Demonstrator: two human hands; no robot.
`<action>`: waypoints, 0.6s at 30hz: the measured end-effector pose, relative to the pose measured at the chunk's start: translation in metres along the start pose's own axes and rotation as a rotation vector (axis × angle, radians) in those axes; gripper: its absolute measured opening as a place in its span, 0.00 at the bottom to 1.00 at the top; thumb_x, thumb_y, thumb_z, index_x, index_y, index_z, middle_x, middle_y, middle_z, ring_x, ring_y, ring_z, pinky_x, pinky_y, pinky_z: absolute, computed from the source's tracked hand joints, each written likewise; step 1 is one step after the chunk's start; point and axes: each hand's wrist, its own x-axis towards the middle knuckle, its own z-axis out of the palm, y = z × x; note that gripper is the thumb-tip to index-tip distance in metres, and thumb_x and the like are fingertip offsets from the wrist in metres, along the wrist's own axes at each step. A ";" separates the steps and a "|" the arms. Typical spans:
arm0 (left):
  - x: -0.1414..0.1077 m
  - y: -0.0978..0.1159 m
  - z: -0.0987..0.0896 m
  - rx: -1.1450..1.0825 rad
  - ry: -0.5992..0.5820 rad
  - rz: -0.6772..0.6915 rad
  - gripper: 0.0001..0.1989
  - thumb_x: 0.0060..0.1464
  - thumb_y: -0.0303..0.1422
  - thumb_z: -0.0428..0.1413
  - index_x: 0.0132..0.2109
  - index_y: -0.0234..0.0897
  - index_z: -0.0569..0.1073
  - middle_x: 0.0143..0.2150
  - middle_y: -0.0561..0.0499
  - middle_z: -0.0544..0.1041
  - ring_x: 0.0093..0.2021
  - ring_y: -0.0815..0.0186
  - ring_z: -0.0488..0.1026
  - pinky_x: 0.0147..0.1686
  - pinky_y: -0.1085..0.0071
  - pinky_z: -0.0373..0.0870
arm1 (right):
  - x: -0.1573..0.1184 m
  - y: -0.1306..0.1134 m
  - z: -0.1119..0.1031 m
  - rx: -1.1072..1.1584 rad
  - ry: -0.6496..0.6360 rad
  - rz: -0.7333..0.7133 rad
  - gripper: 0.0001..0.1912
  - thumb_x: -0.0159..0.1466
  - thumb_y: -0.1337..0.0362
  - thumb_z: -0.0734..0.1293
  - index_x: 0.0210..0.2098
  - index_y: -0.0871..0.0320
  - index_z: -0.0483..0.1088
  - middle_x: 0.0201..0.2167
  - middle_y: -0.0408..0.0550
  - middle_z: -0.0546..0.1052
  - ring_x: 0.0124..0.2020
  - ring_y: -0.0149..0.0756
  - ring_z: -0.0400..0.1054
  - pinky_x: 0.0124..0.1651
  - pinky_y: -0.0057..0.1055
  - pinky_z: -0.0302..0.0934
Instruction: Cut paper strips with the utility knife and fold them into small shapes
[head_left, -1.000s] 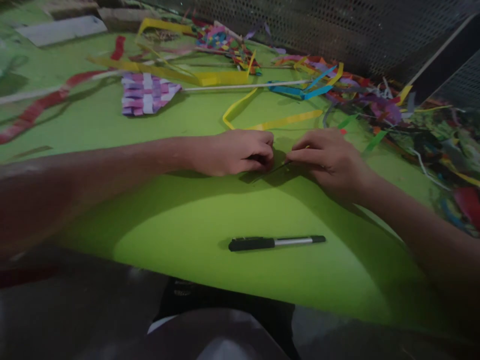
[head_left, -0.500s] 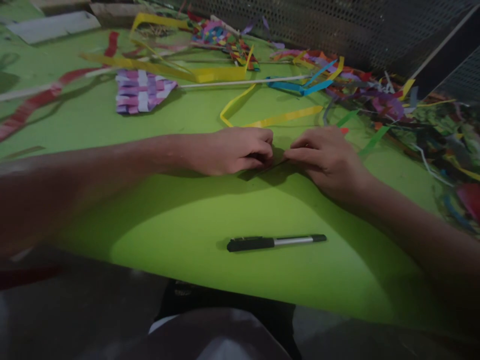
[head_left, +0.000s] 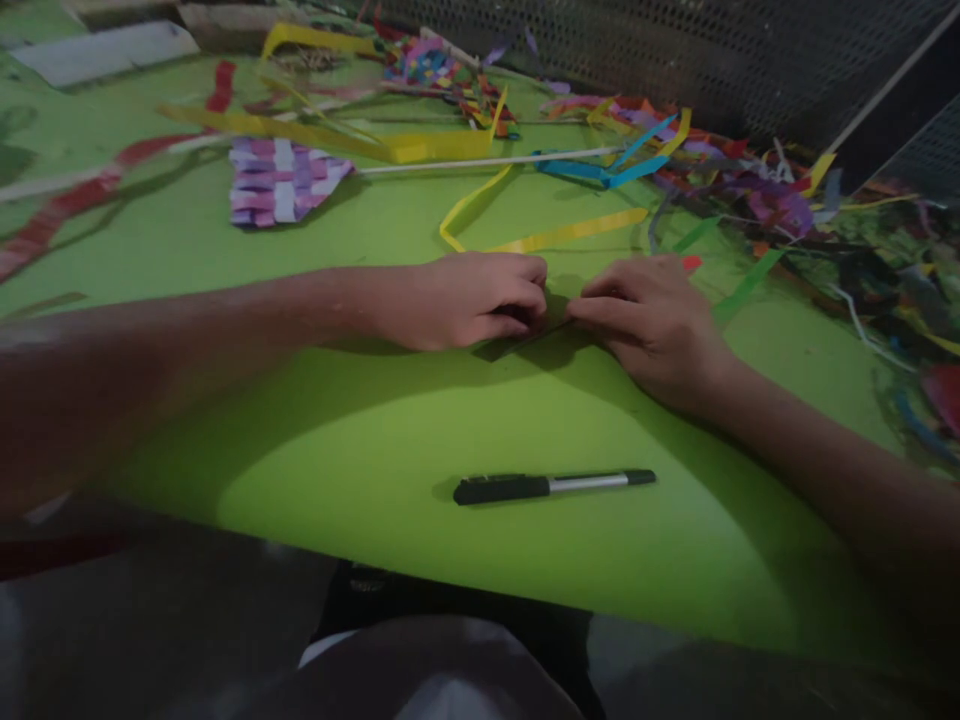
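Observation:
Both hands rest close together over the middle of the green table point(head_left: 337, 430). My left hand point(head_left: 480, 300) is closed, its fingers curled down on a dark thin strip point(head_left: 510, 346), whose end pokes out below the knuckles. My right hand point(head_left: 652, 320) pinches the other end of that strip between thumb and fingertips. Most of the strip is hidden under the fingers, so its full shape does not show. Nearer to me, a black and silver pen point(head_left: 555, 485) lies crosswise, apart from both hands.
Beyond my hands lie a purple and white woven paper piece point(head_left: 281, 182) on a thin stick point(head_left: 472, 163), yellow strips point(head_left: 570, 232) and a blue strip point(head_left: 577, 172). Colourful paper scraps point(head_left: 780, 200) pile along the right and back, before a dark perforated panel point(head_left: 675, 60).
Both hands hold almost the same place and grip on the strip. The view has shifted very slightly; nothing was taken up or let go.

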 end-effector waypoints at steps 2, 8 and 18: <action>0.000 0.000 0.000 0.019 -0.007 0.002 0.12 0.71 0.32 0.52 0.45 0.36 0.80 0.50 0.43 0.76 0.47 0.57 0.74 0.51 0.63 0.70 | -0.001 0.000 0.002 -0.008 0.017 -0.012 0.13 0.80 0.65 0.64 0.52 0.53 0.82 0.42 0.49 0.82 0.43 0.46 0.74 0.46 0.43 0.56; 0.000 0.003 -0.001 0.045 -0.021 -0.018 0.11 0.71 0.30 0.52 0.47 0.36 0.80 0.50 0.43 0.76 0.46 0.58 0.74 0.49 0.64 0.70 | -0.001 -0.002 0.001 -0.012 -0.016 -0.002 0.14 0.80 0.66 0.63 0.53 0.52 0.82 0.42 0.50 0.82 0.43 0.48 0.73 0.44 0.44 0.55; -0.001 0.002 0.000 0.038 -0.005 0.001 0.10 0.71 0.30 0.52 0.46 0.37 0.79 0.50 0.44 0.75 0.47 0.57 0.73 0.51 0.64 0.70 | -0.001 -0.003 0.002 -0.003 -0.022 0.007 0.15 0.81 0.66 0.62 0.54 0.52 0.82 0.42 0.51 0.81 0.45 0.47 0.72 0.46 0.43 0.57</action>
